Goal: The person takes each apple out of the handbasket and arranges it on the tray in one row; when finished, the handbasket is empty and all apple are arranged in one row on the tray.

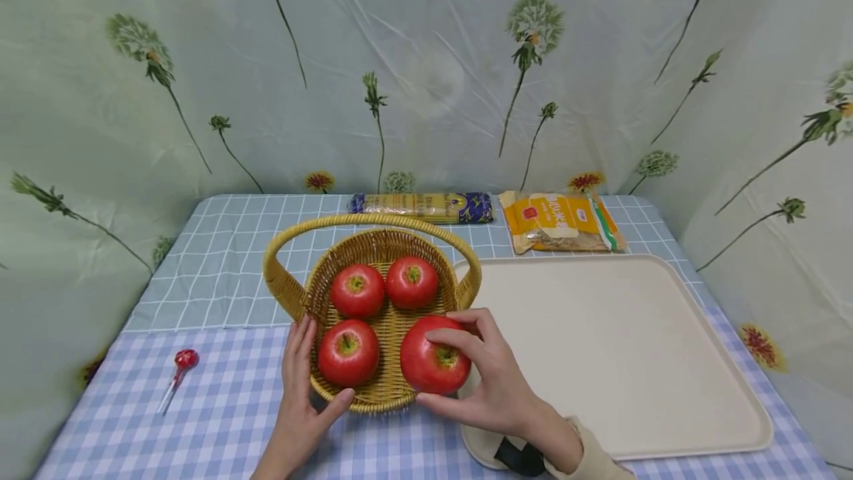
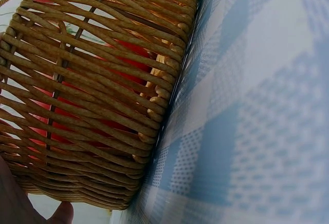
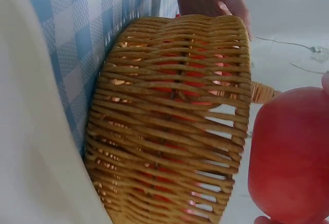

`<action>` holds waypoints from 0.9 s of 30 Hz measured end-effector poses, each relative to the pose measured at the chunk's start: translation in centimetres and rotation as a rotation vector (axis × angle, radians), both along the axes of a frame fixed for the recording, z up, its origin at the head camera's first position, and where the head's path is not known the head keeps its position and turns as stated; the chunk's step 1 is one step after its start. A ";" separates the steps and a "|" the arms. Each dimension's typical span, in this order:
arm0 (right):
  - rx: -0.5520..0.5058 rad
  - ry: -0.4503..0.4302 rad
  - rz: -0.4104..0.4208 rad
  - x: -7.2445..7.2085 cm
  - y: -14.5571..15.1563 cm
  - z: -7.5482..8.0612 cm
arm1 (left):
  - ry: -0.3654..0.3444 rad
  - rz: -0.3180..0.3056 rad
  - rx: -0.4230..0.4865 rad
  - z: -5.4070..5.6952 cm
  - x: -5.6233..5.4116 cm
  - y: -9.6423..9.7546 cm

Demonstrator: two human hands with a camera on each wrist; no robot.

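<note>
A golden wicker basket point(image 1: 386, 243) with a tall arched handle stands on the checked cloth. Inside it lie three red apples: a back-left apple point(image 1: 358, 291), a back-right apple point(image 1: 412, 282) and a front-left apple point(image 1: 349, 353). My left hand point(image 1: 298, 384) holds the basket at its front-left side, thumb at the front rim and fingers along the left side. With thumb and fingers my right hand point(image 1: 489, 380) grips another red apple point(image 1: 426, 361) over the basket's front-right part. In the right wrist view this apple point(image 3: 290, 154) is raised above the rim.
A beige tray point(image 1: 600, 354) lies right of the basket, close to it. Behind are a long blue-and-yellow noodle packet point(image 1: 420, 206) and an orange food bag point(image 1: 560, 221). A red lollipop point(image 1: 181, 369) lies at the left. Dandelion-print curtains point(image 1: 433, 80) surround the table.
</note>
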State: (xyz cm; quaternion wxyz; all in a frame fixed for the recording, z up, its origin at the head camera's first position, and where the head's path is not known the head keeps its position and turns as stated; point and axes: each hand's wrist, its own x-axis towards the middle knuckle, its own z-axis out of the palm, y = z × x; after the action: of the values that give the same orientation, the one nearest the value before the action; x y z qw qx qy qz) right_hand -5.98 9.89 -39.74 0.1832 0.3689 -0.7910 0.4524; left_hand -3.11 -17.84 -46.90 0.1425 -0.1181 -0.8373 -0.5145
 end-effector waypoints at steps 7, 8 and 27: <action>-0.025 -0.029 -0.017 0.5 1.5 0.4 | -0.033 0.005 0.009 0.2 0.1 0.0; -0.028 -0.035 -0.019 0.5 1.8 0.4 | -0.034 0.004 0.011 0.3 0.1 0.0; -0.036 -0.141 -0.153 0.4 4.8 -0.1 | -0.042 0.005 0.016 0.4 0.1 0.1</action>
State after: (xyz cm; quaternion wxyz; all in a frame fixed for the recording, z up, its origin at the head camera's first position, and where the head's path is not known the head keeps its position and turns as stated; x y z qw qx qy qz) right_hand -5.60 14.70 -39.80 0.1676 0.2714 -0.8194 0.4763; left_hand -3.02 -17.72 -46.45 0.1273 -0.1041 -0.8362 -0.5231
